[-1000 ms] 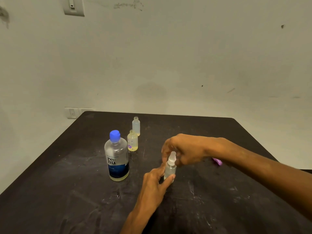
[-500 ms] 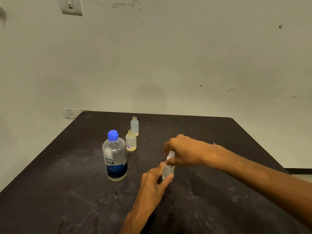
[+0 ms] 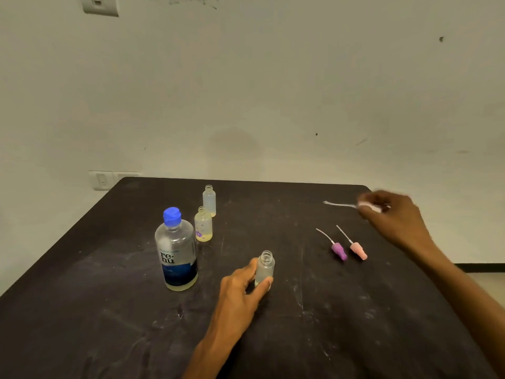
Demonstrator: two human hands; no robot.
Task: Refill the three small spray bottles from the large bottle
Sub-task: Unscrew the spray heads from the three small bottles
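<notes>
Your left hand (image 3: 240,291) gripped 1 uncapped small bottle (image 3: 264,269) upright on the table (image 3: 82,310), just R of the large bottle (image 3: 176,250). 2 more small bottles, one w/ purple flower (image 3: 203,225), one plain (image 3: 209,201), stood open behind it. Your right hand (image 3: 390,212) pinched 1 spray top (image 3: 355,205); 2 tops, purple (image 3: 338,250) & pink (image 3: 358,250), lay side by side.

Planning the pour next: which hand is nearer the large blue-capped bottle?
Left. The left hand grips a small clear uncapped bottle just right of the large blue-capped bottle; the right hand is far right.
</notes>
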